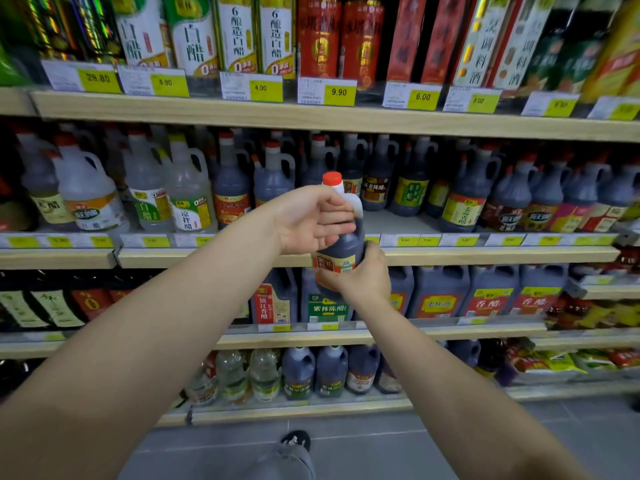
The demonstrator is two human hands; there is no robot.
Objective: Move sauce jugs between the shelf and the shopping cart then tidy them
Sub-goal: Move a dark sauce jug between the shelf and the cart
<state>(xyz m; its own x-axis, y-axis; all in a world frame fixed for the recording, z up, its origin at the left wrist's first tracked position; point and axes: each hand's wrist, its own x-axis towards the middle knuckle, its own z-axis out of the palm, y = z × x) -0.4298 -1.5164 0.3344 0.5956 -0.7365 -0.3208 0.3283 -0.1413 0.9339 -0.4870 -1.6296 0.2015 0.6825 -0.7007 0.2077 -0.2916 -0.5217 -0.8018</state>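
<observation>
A dark sauce jug (341, 249) with a red cap and a white neck is held upright in the air, in front of the second shelf (485, 254). My right hand (360, 275) grips its base from below, over the yellow and red label. My left hand (311, 218) rests against the jug's upper side near the handle, fingers partly spread. Behind the jug there is a gap (398, 221) in the row of dark jugs on that shelf. No shopping cart is in view.
Clear vinegar jugs (187, 192) stand at the left of the same shelf and dark jugs (467, 195) at the right. Larger dark jugs (440, 292) fill the shelf below. Bottles and boxes line the top shelf (311, 116). My shoe (296, 441) is on the grey floor.
</observation>
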